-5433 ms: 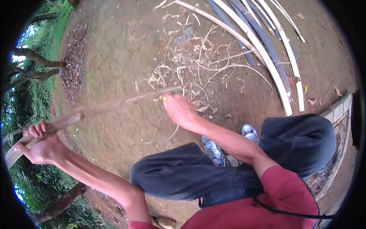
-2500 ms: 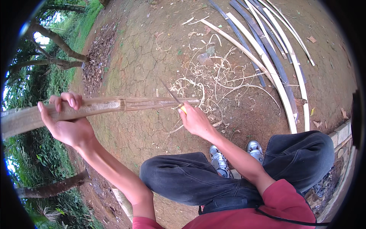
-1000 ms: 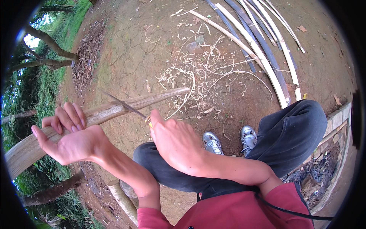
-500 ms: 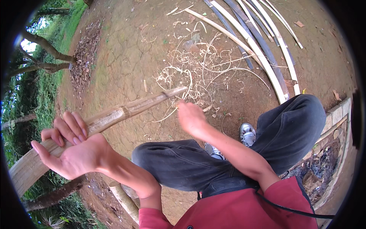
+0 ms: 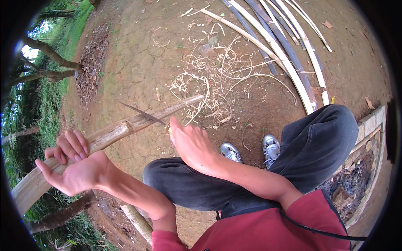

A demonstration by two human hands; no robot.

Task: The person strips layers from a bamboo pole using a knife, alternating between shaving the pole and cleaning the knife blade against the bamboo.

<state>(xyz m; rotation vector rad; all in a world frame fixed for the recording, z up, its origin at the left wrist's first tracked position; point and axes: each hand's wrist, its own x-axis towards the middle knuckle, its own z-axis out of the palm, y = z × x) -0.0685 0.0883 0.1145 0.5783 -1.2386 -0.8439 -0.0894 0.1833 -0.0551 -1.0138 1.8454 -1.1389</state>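
Note:
A long pale split bamboo piece (image 5: 112, 136) slants from the lower left up to a narrow tip near the middle of the view. My left hand (image 5: 83, 169) is closed on its thicker part, fingers on the far side and palm on the near side. Nearer the tip, a knife (image 5: 138, 110) lies across the bamboo, its thin dark blade pointing up and left. My right hand (image 5: 194, 146) grips its handle; only a little yellow of that handle shows by the fingers. Whether the edge is cutting into the bamboo I cannot tell.
Curly shavings (image 5: 222, 79) litter the bare earth beyond my hands. Several long bamboo strips (image 5: 289, 69), light and dark, lie at the far right. My bent knees (image 5: 320, 144) and shoes (image 5: 271, 146) are below. A low brick edging (image 5: 368, 125) stands right, trees (image 5: 52, 52) left.
My right hand has come back left and nearer me along the bamboo, away from its tip. The knife blade now shows plainly across the bamboo. My left hand keeps its hold, barely shifted.

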